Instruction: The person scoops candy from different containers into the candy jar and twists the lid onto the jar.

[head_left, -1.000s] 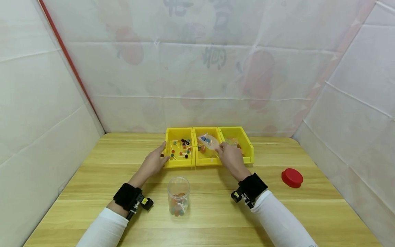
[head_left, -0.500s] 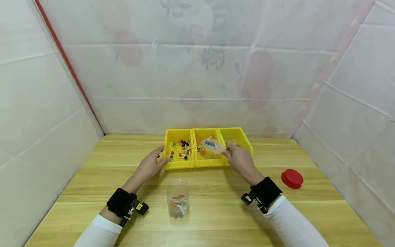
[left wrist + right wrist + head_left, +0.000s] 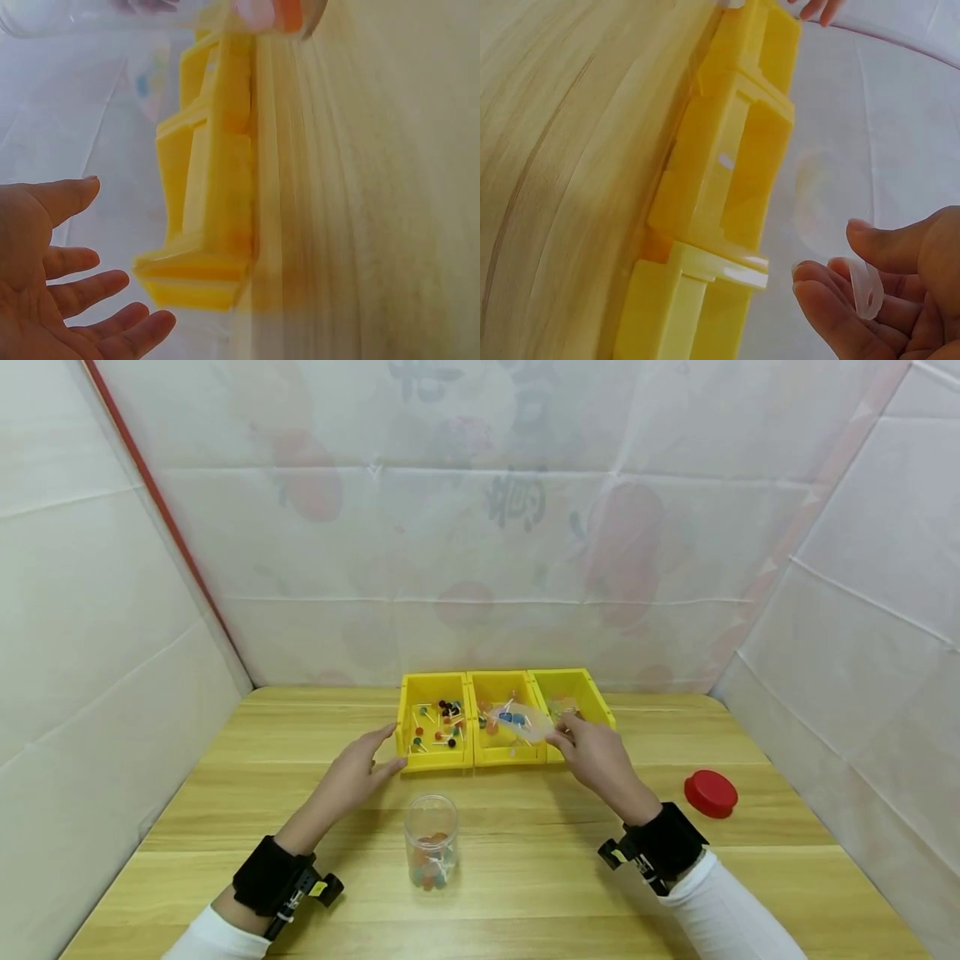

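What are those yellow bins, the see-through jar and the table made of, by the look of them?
The yellow bins look like moulded plastic: glossy, with ribbed walls. The jar is clear, plastic or glass; I cannot tell which. The table shows pale wood grain, perhaps a smooth laminate.

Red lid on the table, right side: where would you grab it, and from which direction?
Grip the red lid across its round rim, coming straight down from above. It lies flat on the table, apart from the bins and the jar, so the rim is open all round. The right hand is nearest, but now holds a clear bag.
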